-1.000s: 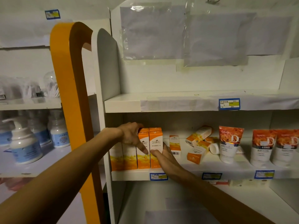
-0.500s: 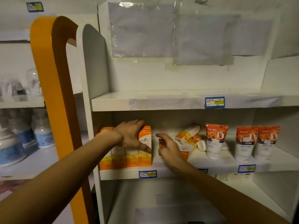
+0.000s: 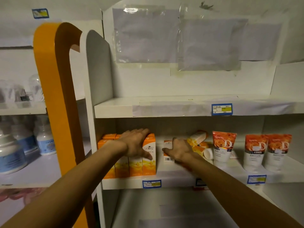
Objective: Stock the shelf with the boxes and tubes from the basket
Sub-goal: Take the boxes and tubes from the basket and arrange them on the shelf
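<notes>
A row of tall orange boxes stands at the left end of the middle shelf. My left hand rests on their tops with straight fingers, its thumb down the front of the rightmost box. Just right of the row stands a small orange-and-white box. My right hand touches it with spread fingers, the thumb across its front. Behind that hand lie toppled small boxes and a tube with a white cap. Three orange-and-white tubes stand upright to the right. The basket is out of view.
An orange upright panel and a white side wall border the shelf on the left. Beyond them, white pump bottles stand on other shelves. The upper shelf and lower shelf carry no products.
My right hand left the front of the box row and moved right and back to the small standing box. My left hand stayed on the row.
</notes>
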Demonstrator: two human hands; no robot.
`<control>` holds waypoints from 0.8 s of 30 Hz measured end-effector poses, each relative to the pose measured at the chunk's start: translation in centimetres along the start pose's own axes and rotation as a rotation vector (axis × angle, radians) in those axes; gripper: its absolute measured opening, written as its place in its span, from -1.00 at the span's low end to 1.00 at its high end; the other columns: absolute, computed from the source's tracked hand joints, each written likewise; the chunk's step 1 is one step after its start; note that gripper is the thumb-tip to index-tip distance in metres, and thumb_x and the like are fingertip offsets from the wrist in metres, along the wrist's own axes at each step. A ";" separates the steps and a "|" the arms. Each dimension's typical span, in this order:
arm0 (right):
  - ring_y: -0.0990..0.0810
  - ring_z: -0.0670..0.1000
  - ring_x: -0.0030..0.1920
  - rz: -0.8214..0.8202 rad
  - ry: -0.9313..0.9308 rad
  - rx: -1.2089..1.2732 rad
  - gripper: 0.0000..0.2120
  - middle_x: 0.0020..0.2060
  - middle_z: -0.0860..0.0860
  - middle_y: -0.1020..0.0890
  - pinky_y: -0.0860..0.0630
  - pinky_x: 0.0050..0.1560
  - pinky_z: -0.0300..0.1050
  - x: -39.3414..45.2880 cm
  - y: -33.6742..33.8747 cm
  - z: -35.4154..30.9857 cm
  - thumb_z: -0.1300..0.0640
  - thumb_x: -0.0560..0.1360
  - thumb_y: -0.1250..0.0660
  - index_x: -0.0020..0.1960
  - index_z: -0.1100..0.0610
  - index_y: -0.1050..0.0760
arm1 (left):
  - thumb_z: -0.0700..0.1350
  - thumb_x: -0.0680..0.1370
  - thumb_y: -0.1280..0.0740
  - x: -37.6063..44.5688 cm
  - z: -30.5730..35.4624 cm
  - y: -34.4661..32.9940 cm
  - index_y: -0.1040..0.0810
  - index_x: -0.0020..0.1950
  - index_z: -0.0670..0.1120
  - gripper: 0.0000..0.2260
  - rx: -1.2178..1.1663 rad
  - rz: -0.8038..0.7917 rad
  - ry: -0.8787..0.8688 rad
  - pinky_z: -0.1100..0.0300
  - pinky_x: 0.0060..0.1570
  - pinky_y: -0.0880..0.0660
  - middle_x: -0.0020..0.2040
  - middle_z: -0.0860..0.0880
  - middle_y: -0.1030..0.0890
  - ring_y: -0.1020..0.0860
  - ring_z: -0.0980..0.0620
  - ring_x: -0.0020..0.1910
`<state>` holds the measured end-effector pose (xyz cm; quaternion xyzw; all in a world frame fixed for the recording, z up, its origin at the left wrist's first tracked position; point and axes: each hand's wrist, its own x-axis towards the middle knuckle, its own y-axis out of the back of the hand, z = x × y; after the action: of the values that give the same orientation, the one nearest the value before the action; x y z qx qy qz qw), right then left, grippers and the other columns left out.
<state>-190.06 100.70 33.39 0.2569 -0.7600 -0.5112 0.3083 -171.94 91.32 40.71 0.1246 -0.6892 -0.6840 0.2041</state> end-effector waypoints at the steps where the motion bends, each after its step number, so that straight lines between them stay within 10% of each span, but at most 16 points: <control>1: -0.55 0.11 0.08 0.028 0.020 -0.081 -0.52 0.07 0.07 -0.60 -0.46 0.24 0.05 0.0 -0.4 -0.1 -0.29 0.51 -0.26 0.20 0.06 -0.46 | 0.24 0.39 -0.51 0.0 -0.1 -0.1 -0.20 0.54 0.07 -0.17 -0.010 0.000 0.007 -0.03 0.40 -0.33 0.42 -0.01 -0.42 -0.43 -0.08 0.38; 12: -0.55 0.09 0.21 -0.035 -0.154 0.537 -0.43 0.25 0.06 -0.57 -0.52 0.13 -0.10 -0.5 -1.5 -1.3 0.12 0.44 -0.50 0.40 0.06 -0.39 | 0.29 0.42 -0.45 0.0 -0.1 -0.2 -0.03 0.63 0.05 -0.07 0.029 -0.008 0.025 -0.05 0.49 -0.22 0.59 -0.02 -0.23 -0.25 -0.10 0.53; 20: -0.59 -0.01 -0.21 -0.180 -0.232 0.496 -0.42 0.00 0.08 -0.54 -0.60 -0.19 -0.14 -1.4 0.6 -1.3 0.18 0.40 -0.51 0.35 0.12 -0.35 | 0.30 0.42 -0.45 -0.2 0.1 -0.2 -0.01 0.63 0.05 -0.05 0.036 -0.008 0.038 -0.04 0.49 -0.21 0.60 -0.02 -0.21 -0.23 -0.10 0.55; 24: -0.62 0.04 -0.10 -0.145 -0.219 0.519 -0.40 0.06 0.09 -0.56 -0.64 -0.08 -0.09 -1.7 0.9 -1.2 0.22 0.39 -0.50 0.36 0.10 -0.36 | 0.30 0.41 -0.46 -0.2 0.1 -0.2 -0.02 0.63 0.06 -0.05 0.025 -0.006 0.041 -0.04 0.49 -0.22 0.59 -0.02 -0.22 -0.24 -0.10 0.54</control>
<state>-188.10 101.48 34.21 0.3242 -0.8738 -0.3450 0.1111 -171.85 91.46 40.49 0.1431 -0.6929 -0.6733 0.2146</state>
